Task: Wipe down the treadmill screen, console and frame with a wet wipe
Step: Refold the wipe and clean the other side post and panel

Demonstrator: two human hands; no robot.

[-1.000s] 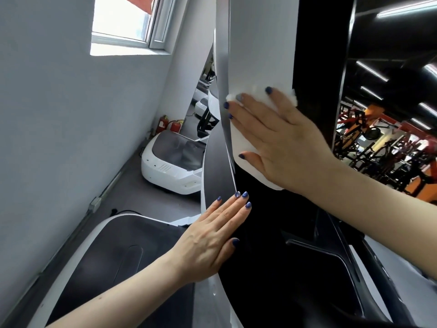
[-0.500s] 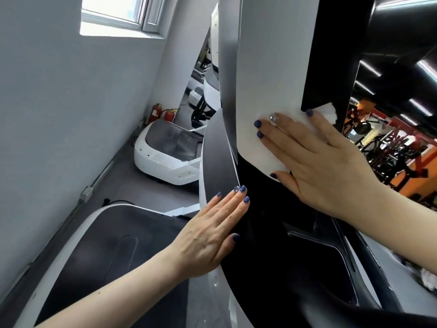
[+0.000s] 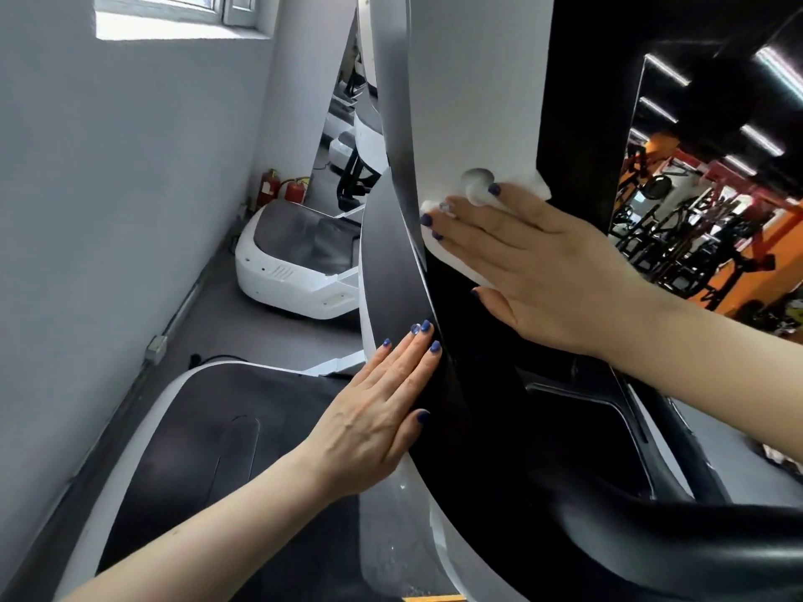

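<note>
The treadmill's white upright panel (image 3: 469, 89) rises in front of me, with a glossy black part (image 3: 491, 384) below it. My right hand (image 3: 539, 271) lies flat on the lower end of the white panel, pressing a white wet wipe (image 3: 517, 184) against it; the wipe shows above and under the fingers. My left hand (image 3: 382, 410) rests flat, fingers together, on the black and white edge of the frame lower down, holding nothing. A dark glossy screen (image 3: 712, 176) at the right reflects gym lights and equipment.
A grey wall (image 3: 108, 210) runs close along the left, with a window at the top. Another white treadmill base (image 3: 295, 275) and two red fire extinguishers (image 3: 282, 189) stand farther back on the grey floor. A black handlebar (image 3: 678, 545) crosses the lower right.
My right hand with the wipe has slid down and across the white panel toward its lower end. My left hand has stayed on the frame edge. The view has tilted slightly.
</note>
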